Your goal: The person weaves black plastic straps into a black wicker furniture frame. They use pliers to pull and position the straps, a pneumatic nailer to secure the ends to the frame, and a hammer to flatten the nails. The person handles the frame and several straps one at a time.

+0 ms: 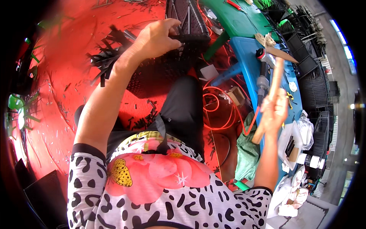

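Clenched around a wooden hammer handle (271, 100), the right hand (275, 110) holds the tool raised at about three o'clock, its head (281, 56) tipped up toward one o'clock. Across from it, at eleven o'clock, the left hand (157, 38) pinches a black strip (187, 38) between thumb and curled fingers, pressing it against the rim of a black woven basket (167, 72) that rests over the knees. Judging from this, the strip is being held in place for a blow (the hammer looks cocked, not resting), so the coming strike calls for a short, well-aimed swing that lands on the strip and misses the fingertips beside it. Loose black offcuts (108, 51) lie scattered on the red floor (65, 76) at ten o'clock. A blue table (244, 57) at two o'clock carries an air tool (263, 72) with an orange hose (221, 110), with stacked black baskets (312, 87) beyond.
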Motion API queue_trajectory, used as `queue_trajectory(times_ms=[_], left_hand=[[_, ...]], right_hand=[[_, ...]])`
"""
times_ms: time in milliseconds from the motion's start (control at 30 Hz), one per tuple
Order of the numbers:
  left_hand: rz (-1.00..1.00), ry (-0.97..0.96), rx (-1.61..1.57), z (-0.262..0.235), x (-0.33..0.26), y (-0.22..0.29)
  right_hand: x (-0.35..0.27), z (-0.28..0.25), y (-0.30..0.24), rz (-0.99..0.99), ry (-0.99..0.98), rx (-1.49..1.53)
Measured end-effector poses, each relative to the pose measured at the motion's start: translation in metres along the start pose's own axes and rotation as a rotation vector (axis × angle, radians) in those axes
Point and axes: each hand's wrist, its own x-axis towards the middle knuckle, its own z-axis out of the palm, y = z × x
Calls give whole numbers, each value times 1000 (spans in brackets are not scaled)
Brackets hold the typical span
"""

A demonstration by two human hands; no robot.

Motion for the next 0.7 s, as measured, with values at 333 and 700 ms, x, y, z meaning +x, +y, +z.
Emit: queue_trajectory(times_ms=[333,700], left_hand=[[18,88,13,4,-4,1],[77,162,-35,15,-3,0]], right_hand=[[14,90,-57,-442,-377,-393],[36,96,-92,-395,-546,-725]])
